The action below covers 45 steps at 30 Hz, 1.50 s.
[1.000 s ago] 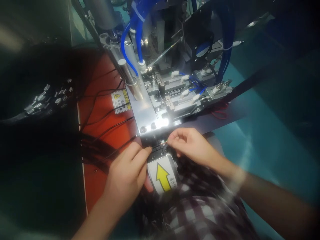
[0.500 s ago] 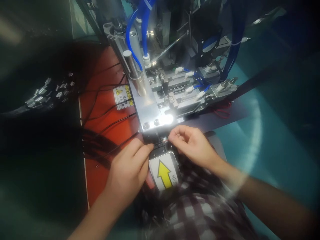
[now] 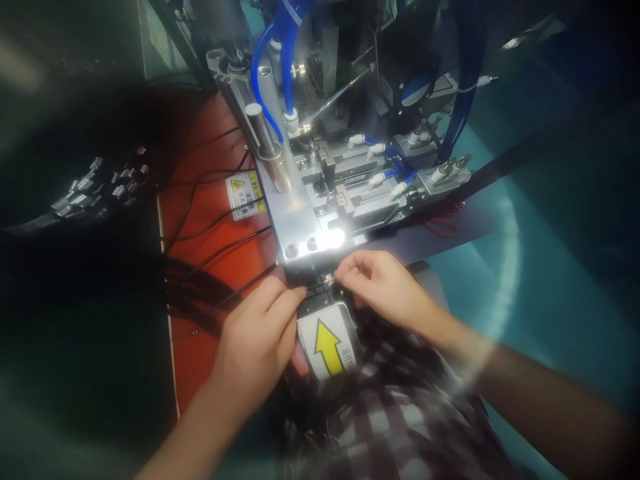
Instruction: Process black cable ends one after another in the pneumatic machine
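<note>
My left hand (image 3: 263,330) is closed at the left of a narrow dark slot (image 3: 316,291) at the machine's front, its fingertips pressed together at the slot's edge. Whatever those fingers hold is hidden. From the other side, my right hand (image 3: 377,283) pinches beside a small shiny metal part (image 3: 329,279) in the slot. I cannot make out whether the part is between the fingertips or only touching them. Just below lies a white plate with a yellow arrow (image 3: 327,343). Above the hands is the brightly lit metal block (image 3: 303,223) of the machine.
Blue air hoses (image 3: 290,60) and small pneumatic cylinders (image 3: 373,203) sit behind the block. Black cables cross the orange-red base (image 3: 210,213), which bears a warning label (image 3: 245,195). Loose shiny metal pieces (image 3: 83,190) lie in a heap at far left.
The right hand has shifted very slightly left, along with a tiny movement of the view. Both hands keep the same closed pose at the slot.
</note>
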Available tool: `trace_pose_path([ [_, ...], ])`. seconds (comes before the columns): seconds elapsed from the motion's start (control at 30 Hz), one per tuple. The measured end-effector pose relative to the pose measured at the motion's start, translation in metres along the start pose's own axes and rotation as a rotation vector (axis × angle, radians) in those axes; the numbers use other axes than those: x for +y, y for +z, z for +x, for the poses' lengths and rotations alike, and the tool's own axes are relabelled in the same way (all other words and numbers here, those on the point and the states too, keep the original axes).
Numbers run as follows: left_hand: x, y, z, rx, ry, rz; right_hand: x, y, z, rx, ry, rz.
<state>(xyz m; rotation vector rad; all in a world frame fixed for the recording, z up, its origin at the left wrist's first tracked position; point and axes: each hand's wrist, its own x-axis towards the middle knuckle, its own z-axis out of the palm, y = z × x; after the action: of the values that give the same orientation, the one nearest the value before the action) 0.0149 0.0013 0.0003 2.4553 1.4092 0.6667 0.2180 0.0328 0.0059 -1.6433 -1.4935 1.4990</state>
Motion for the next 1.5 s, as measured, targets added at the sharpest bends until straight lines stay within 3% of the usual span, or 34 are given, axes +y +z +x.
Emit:
trace_pose_path([
  [0.17,0.001,0.0,0.001,0.001,0.01,0.006,0.004,0.005,-0.002,0.114,-0.098,0.084],
  [0.47,0.002,-0.001,0.001,0.003,-0.012,-0.006,0.003,0.014,0.004,0.162,-0.059,0.241],
  [0.73,0.001,0.001,0.0,0.006,-0.012,-0.004,0.015,0.017,-0.001,0.131,-0.159,0.204],
  [1.03,0.001,0.001,0.0,0.01,-0.002,-0.008,0.018,0.015,-0.002,0.098,-0.132,0.22],
  [1.3,0.0,0.002,-0.001,0.012,-0.004,-0.003,0.018,0.016,-0.002,0.156,-0.167,0.079],
  [1.5,-0.001,0.001,-0.001,0.012,-0.004,-0.003,0.006,0.016,-0.006,0.23,-0.22,-0.221],
])
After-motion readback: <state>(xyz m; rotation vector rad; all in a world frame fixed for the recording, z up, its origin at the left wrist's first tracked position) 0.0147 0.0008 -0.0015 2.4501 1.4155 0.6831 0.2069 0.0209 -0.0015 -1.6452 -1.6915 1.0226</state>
